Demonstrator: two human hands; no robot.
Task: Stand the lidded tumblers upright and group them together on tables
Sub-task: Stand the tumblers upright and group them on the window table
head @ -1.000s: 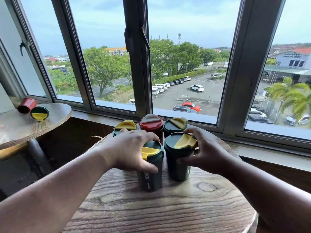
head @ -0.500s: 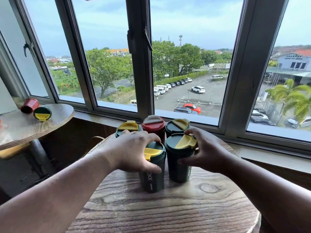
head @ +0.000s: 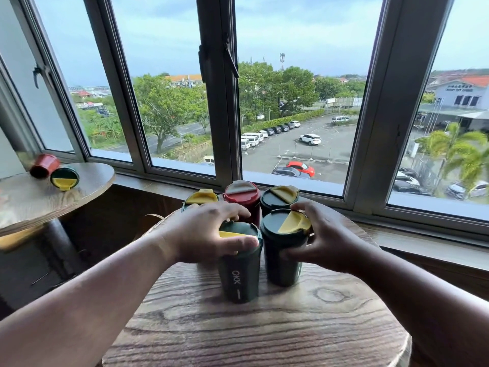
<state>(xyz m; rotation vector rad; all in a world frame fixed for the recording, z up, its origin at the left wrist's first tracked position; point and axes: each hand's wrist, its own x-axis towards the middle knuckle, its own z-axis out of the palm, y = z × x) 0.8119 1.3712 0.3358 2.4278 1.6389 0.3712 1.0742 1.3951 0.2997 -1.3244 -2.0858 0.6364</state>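
Several lidded tumblers stand upright, close together, on the round wooden table (head: 264, 327). My left hand (head: 209, 231) grips the lid of the front left green tumbler (head: 239, 274) marked OKK. My right hand (head: 320, 239) grips the front right green tumbler (head: 283, 255) just under its yellow-flapped lid. Behind them stand a green tumbler with a yellow lid (head: 201, 197), a red tumbler (head: 241, 193) and another green tumbler (head: 279, 197). On a second table (head: 39, 197) at the left, a red tumbler (head: 44, 165) and a green tumbler (head: 64, 178) lie on their sides.
A wide window with dark frames (head: 219, 102) runs behind both tables above a wooden sill (head: 423, 242). A gap with dark floor separates the two tables. The near half of the round table holds nothing.
Both hands stay on the two front tumblers. My left hand has slid further over its lid, covering more of the yellow flap. The camera has tilted slightly.
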